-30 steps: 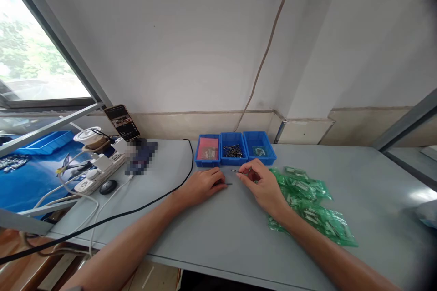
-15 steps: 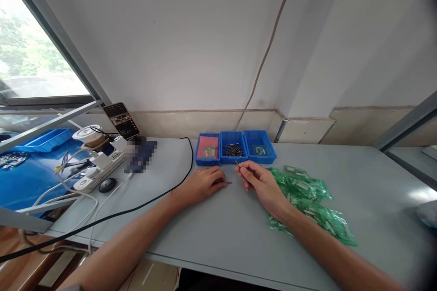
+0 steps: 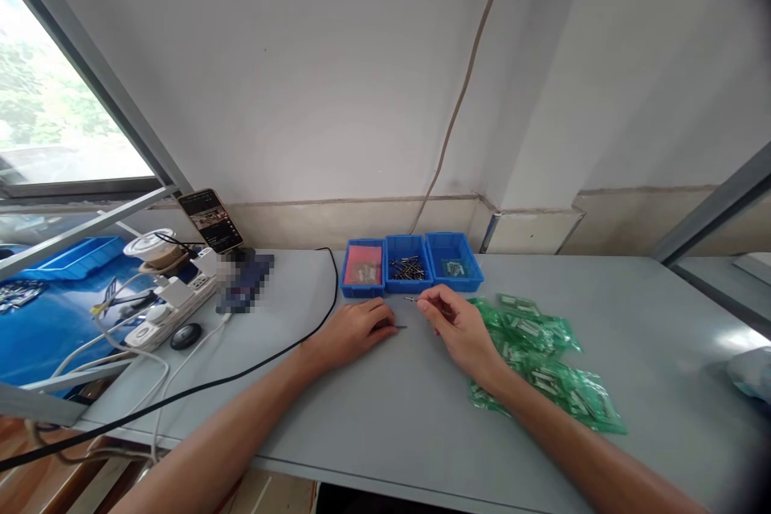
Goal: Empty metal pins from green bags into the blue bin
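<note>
Fingers of the right hand (image 3: 463, 336) grip a pin (image 3: 410, 299) near the middle bin (image 3: 409, 287), just swung from pointing up to leftward, roughly parallel to the rod (image 3: 402, 327) the left hand (image 3: 350, 331) pinches on the worktop (image 3: 361, 409).

Just below center frame, I see the pin (image 3: 410, 299) in the right hand (image 3: 461, 331) swung from pointing upward to pointing left.

The desk (image 3: 337, 418) was grey, the three bins (image 3: 408, 287) blue, the sheet (image 3: 361, 253) in the left one pink, the small held part (image 3: 410, 299) silvery, the bags (image 3: 545, 376) green (whitish where light caught them), the power strip (image 3: 157, 328) white, and the mouse (image 3: 185, 336) and long cable (image 3: 241, 374) black.
</note>
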Motion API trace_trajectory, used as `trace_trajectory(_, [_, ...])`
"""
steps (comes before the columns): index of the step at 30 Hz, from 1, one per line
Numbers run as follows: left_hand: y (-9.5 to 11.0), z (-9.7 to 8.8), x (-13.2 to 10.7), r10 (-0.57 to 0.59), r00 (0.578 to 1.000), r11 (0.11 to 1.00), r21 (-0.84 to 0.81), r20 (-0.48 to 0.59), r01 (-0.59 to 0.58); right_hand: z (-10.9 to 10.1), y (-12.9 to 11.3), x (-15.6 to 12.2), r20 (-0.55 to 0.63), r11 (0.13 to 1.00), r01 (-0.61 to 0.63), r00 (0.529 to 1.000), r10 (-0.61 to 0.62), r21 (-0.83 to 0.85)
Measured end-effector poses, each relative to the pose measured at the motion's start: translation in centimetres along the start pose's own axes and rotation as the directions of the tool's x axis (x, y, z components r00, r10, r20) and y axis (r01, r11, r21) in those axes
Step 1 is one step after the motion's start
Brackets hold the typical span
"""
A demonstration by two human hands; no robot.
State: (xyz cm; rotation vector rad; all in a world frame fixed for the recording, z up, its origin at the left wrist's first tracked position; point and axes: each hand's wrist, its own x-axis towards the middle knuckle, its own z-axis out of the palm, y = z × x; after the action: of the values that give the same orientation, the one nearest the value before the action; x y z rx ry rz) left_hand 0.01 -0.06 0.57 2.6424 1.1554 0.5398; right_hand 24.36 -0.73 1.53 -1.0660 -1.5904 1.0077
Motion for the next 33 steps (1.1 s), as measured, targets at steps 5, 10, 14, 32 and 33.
trace_trajectory(5, [-0.1, 0.1, 0.0, 0.000, 1.000, 1.000, 0.006, -0.007, 0.000, 0.1, -0.4, 0.2, 0.057, 0.933, -0.225, 0.974, 0.217, 0.281])
trace_trajectory(10, [0.0, 0.0, 0.1, -0.008, 1.000, 1.000, 0.012, 0.006, 0.008, -0.1, -0.9, 0.2, 0.091, 0.803, -0.329, 0.940, 0.328, 0.497])
trace_trajectory(14, [0.1, -0.1, 0.1, -0.004, 1.000, 1.000, -0.004, -0.005, 0.004, -0.2, -1.3, 0.2, 0.128, 0.744, -0.369, 0.924, 0.361, 0.557])
trace_trajectory(32, [0.3, 0.5, 0.1, 0.014, 1.000, 1.000, 0.000, 0.024, -0.014, 0.0, -1.1, -0.1, 0.039, 0.936, -0.257, 0.966, 0.255, 0.240])
trace_trajectory(33, [0.4, 0.7, 0.1, 0.021, 0.999, 1.000, 0.000, 0.026, -0.021, 0.0, -1.2, 0.0, 0.044, 0.900, -0.298, 0.953, 0.300, 0.319])
